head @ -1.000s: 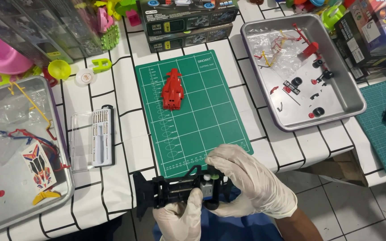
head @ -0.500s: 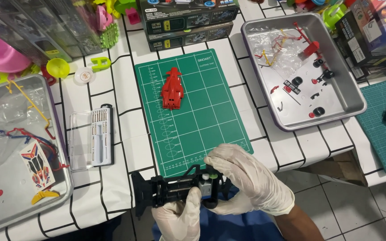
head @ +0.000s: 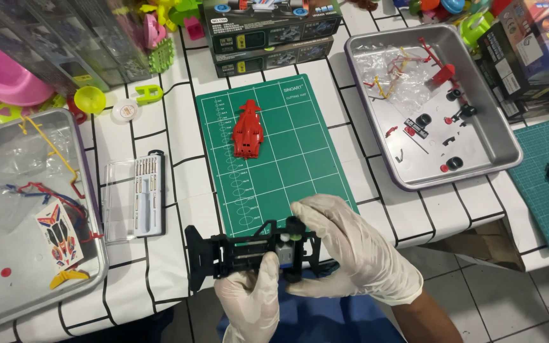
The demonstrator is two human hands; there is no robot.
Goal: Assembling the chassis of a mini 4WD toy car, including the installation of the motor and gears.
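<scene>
left hand (head: 252, 298) grips black chassis (head: 249, 254) from below | right hand (head: 351, 244) clasps its right end | chassis held at surface (head: 179, 127) front edge, just below green mat (head: 287, 159) | red car body (head: 248, 129) lies on mat

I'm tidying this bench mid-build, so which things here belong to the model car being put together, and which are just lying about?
In use:
black chassis, held by left hand and right hand
red car body on green cutting mat
right tray with small wheels
screwdriver set

Lying about:
pink bowl
yellow-green plastic toys
</scene>
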